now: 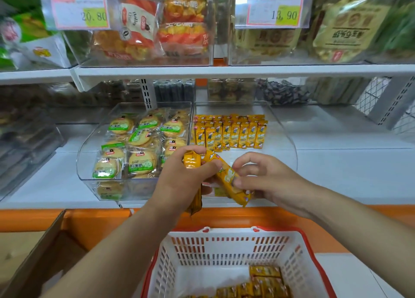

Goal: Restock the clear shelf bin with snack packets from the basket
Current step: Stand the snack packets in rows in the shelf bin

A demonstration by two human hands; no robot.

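Snack packet (226, 176) slanted at the front edge of the clear shelf bin (293, 149)

The right hand (269, 181) pinches the snack packet between thumb and fingers, its long axis running from far-left down to near-right. Just beside it, the left hand (179, 181) grips a bundle of further packets (192, 162). Standing rows (231, 136) fill the bin's back; its bare floor lies straight ahead of the right hand. Joining them likely means turning the packet upright.

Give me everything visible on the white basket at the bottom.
The basket is white plastic with slotted walls and a red rim, upright, open-topped, low in the view below the orange shelf edge. Yellow packets lie on its floor towards the right; its near side is out of frame. Neither the left hand nor right hand touches it.
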